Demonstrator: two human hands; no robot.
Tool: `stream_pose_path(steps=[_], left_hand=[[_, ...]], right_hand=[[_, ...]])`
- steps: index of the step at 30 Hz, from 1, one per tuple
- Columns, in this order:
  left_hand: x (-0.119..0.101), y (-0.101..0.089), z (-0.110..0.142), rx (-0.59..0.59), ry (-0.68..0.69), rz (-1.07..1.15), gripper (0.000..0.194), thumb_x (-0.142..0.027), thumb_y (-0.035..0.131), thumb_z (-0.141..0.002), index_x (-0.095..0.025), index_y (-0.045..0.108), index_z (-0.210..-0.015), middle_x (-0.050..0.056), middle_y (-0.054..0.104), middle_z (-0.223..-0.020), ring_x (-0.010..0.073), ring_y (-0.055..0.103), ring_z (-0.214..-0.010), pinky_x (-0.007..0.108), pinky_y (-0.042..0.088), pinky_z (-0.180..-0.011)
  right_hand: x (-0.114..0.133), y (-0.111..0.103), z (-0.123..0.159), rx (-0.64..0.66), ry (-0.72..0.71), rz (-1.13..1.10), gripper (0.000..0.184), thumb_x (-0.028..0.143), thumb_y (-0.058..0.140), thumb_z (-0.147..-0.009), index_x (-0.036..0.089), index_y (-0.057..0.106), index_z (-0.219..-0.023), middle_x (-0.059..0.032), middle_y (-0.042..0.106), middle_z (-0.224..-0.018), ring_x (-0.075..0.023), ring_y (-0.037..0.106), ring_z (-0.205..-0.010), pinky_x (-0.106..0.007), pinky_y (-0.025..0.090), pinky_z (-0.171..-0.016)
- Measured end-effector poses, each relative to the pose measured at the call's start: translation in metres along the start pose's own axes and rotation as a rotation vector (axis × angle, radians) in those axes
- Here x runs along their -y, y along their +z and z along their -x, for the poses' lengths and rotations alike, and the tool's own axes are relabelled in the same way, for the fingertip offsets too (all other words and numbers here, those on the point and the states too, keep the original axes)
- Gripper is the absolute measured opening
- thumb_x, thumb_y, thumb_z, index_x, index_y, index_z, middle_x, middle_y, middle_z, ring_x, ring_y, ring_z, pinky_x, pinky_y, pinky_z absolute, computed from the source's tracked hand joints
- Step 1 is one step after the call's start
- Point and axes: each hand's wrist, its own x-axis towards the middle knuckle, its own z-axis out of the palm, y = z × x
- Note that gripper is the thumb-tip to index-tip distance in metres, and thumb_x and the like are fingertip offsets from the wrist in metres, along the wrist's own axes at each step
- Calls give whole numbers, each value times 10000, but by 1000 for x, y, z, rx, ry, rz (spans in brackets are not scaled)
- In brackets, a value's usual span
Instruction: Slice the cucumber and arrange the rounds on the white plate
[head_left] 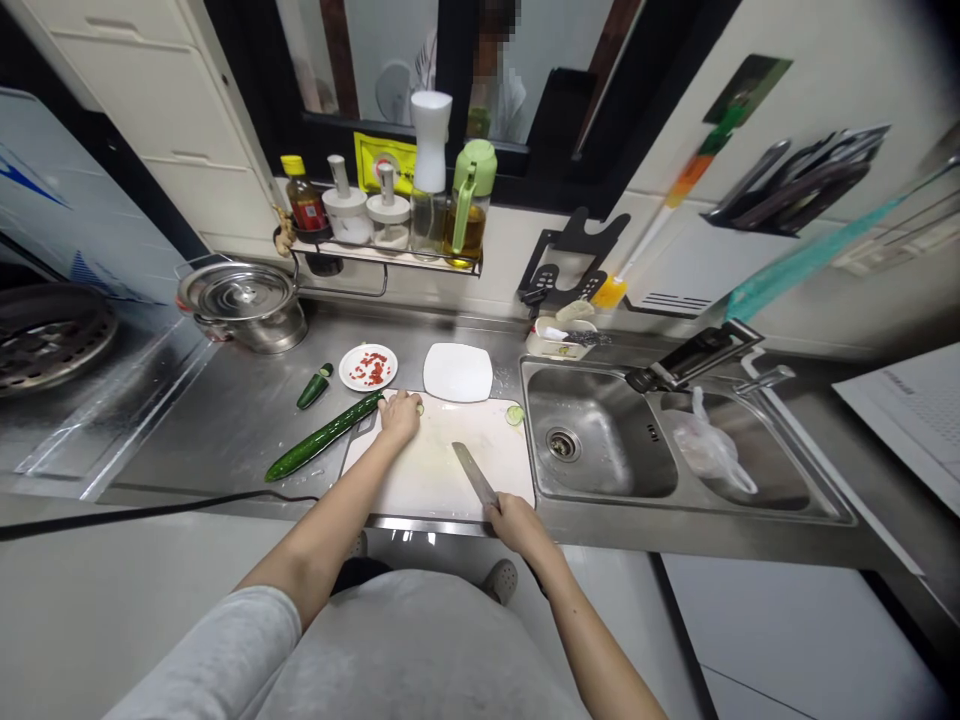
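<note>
Tally: long cucumber, one; knife, one; cutting board, one; plates, two; sink basins, two; white-lidded jars, two; plastic bag, one.

Left hand: clasped over the end of the long cucumber, at the board's upper left
Right hand: gripping the knife by its handle, blade angled up and leftward over the board
Cutting board: white, at the counter's front edge, with pale cucumber slices by its upper right corner
Counter: a short cucumber piece lies left of the round plate, which holds red chopped bits; the squarish white plate sits right of that, along the board's far edge
Pot: steel, lidded, back left
Sink: two basins, a plastic bag in the right one
</note>
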Motion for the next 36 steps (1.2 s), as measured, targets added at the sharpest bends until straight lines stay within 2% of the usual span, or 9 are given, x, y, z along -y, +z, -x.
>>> stream_pose_path(steps=[7,11,16,20,30,36], left_hand=[[-1,-4,-2,17,-15,35,221,-165,485,-807,-227,647,-944,99,674,-1076,281,563,-1050,434,291,-900],[0,-8,3,29,-41,85,216,-157,487,-802,-239,638,-933,64,711,-981,250,598,-993,409,301,-894],[3,-8,22,58,-117,342,171,-246,594,-759,-259,627,-927,-12,726,-910,185,624,-897,350,343,-867],[8,-1,42,103,-135,443,162,-251,607,-749,-251,628,-909,-39,718,-843,162,635,-845,315,360,-823],[29,11,74,88,-175,400,184,-214,556,-770,-264,625,-932,-37,727,-863,183,645,-892,349,311,-860],[33,13,84,44,-117,218,230,-186,489,-804,-253,653,-950,30,730,-933,238,622,-956,395,278,-881]], right_hand=[[0,-1,1,-6,5,-6,293,268,425,-894,153,678,-987,-134,706,-999,-212,636,-923,-255,342,-680],[1,-3,1,1,14,-2,279,261,433,-892,156,675,-980,-129,708,-991,-213,637,-919,-255,340,-675],[2,-4,1,8,5,14,283,268,435,-896,151,674,-992,-127,707,-993,-214,635,-934,-248,343,-681],[2,-3,0,2,3,6,284,280,441,-897,144,674,-986,-127,706,-979,-212,633,-924,-248,345,-674],[1,-3,-2,-8,-2,27,284,272,428,-894,146,673,-960,-133,710,-958,-212,639,-900,-257,333,-647],[3,-6,-2,15,2,28,293,293,433,-903,144,670,-992,-137,705,-992,-218,638,-924,-259,338,-658]])
